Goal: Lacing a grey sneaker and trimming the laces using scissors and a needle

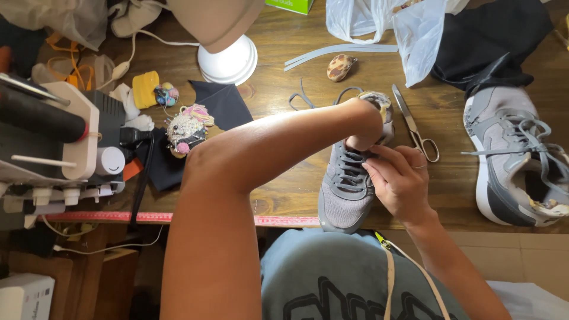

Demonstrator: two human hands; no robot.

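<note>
Working the laces of the grey sneaker (pixel 347 189) at the near table edge | left hand (pixel 368 125) thrust inside it, grip hidden | right hand (pixel 398 178) pinching a lace | lacing unfinished, second sneaker (pixel 510 160) waiting right.

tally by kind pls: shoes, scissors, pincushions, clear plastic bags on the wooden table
Grey lace-up sneakers: 2, one under both hands, one at the right edge
Metal scissors: 1
Round stuffed pincushions: 2, pale one, small multicoloured one
Clear plastic bags: 2, and
Total: 7
</note>
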